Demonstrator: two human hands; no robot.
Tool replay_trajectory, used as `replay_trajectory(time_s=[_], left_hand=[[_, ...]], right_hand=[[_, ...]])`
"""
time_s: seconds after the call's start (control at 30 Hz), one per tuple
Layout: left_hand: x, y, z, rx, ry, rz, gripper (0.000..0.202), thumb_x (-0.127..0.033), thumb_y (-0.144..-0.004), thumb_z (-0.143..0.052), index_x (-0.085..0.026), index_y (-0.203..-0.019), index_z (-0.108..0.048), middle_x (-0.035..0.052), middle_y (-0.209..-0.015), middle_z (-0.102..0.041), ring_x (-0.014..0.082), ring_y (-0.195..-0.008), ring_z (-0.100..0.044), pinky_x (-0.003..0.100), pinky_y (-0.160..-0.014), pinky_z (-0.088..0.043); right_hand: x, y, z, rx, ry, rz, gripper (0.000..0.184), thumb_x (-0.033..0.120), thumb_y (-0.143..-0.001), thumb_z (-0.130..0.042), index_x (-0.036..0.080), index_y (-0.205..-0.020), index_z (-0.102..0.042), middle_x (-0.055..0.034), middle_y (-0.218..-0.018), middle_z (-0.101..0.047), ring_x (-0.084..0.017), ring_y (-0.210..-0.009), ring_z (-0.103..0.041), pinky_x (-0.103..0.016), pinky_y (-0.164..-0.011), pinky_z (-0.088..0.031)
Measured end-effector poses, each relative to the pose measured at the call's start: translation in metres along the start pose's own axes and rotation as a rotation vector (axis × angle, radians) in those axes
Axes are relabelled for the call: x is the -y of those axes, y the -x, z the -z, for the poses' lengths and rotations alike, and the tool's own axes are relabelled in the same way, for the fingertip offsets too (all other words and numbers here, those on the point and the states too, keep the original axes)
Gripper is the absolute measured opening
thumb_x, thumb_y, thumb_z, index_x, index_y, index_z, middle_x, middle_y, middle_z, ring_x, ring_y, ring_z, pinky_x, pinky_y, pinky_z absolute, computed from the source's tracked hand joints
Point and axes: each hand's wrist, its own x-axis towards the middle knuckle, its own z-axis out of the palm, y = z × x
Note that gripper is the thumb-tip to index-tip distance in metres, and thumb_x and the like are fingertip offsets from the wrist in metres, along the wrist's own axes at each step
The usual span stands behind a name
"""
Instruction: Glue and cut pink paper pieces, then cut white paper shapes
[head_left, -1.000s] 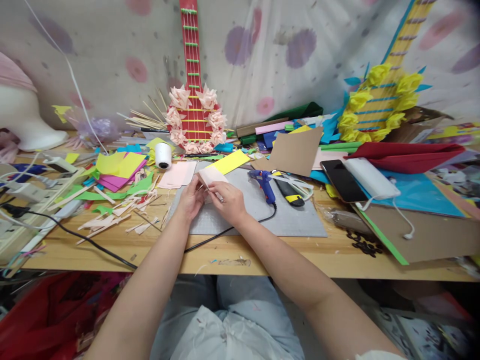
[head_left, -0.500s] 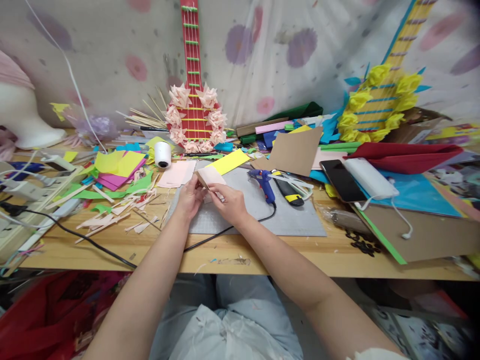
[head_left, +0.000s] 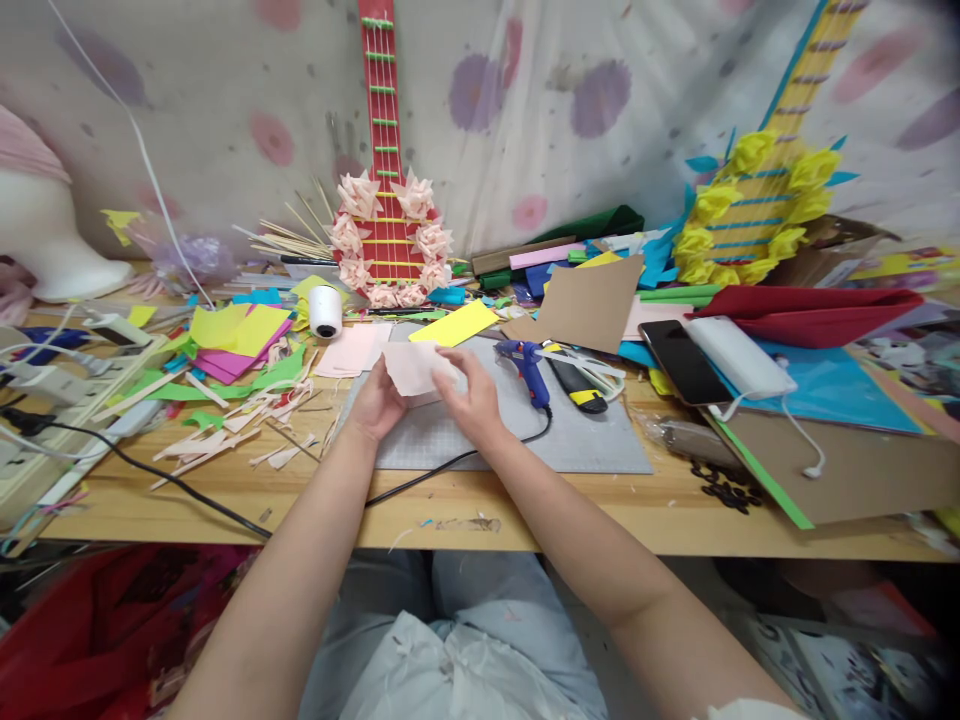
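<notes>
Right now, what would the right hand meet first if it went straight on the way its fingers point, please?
Probably the pale pink paper held by the left hand: the right hand points away and leftward, fingertips apparently at its edge, though depth is unclear.

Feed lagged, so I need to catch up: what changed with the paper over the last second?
The pale pink paper, a small folded piece before, now spreads wider and flatter. The left hand holds its left side; the right hand has shifted to its right edge. Glue gun and yellow strip stayed put.
</notes>
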Motion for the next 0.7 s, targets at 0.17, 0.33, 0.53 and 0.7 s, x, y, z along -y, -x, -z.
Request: replay_trajectory(time_s=[0.17, 0.33, 0.53, 0.7], left_hand=[[0.0, 0.004, -0.001, 0.113, 0.028, 0.087, 0.036, -0.031, -0.084, -0.042, -0.012, -0.11, -0.059, 0.0088, -0.1, -0.069, 0.0242, -0.11, -0.056, 0.038, -0.097, -0.04], [-0.001, 0.006, -0.001, 0.13, 0.011, 0.136, 0.039, -0.028, -0.08, -0.048, -0.012, -0.114, -0.057, 0.0092, -0.103, -0.068, 0.0264, -0.111, -0.055, 0.04, -0.099, -0.039], [-0.002, 0.007, 0.0, 0.142, 0.007, 0.161, 0.042, -0.03, -0.081, -0.045, -0.012, -0.118, -0.054, 0.0098, -0.104, -0.067, 0.0269, -0.11, -0.055, 0.042, -0.096, -0.041], [-0.003, 0.008, 0.001, 0.131, 0.007, 0.191, 0.038, -0.034, -0.083, -0.043, -0.013, -0.111, -0.058, 0.0104, -0.1, -0.068, 0.0288, -0.108, -0.056, 0.045, -0.093, -0.043]], right_hand=[[-0.02, -0.017, 0.004, -0.09, -0.261, -0.509, 0.037, 0.038, -0.07, -0.062, 0.021, -0.099, -0.048, -0.009, -0.105, -0.063, -0.02, -0.097, -0.061, -0.036, -0.082, -0.05], [-0.023, -0.019, 0.006, 0.003, -0.45, -0.571, 0.04, 0.029, -0.062, -0.068, 0.024, -0.094, -0.045, 0.0007, -0.084, -0.067, -0.016, -0.071, -0.064, -0.032, -0.065, -0.053], [-0.019, -0.018, 0.008, -0.037, -0.447, -0.492, 0.043, 0.033, -0.059, -0.068, 0.023, -0.094, -0.044, 0.0008, -0.085, -0.067, -0.014, -0.071, -0.064, -0.029, -0.066, -0.052], [-0.022, -0.02, 0.01, -0.045, -0.487, -0.495, 0.045, 0.03, -0.057, -0.07, 0.022, -0.093, -0.044, 0.0012, -0.081, -0.066, -0.013, -0.067, -0.063, -0.029, -0.064, -0.052]])
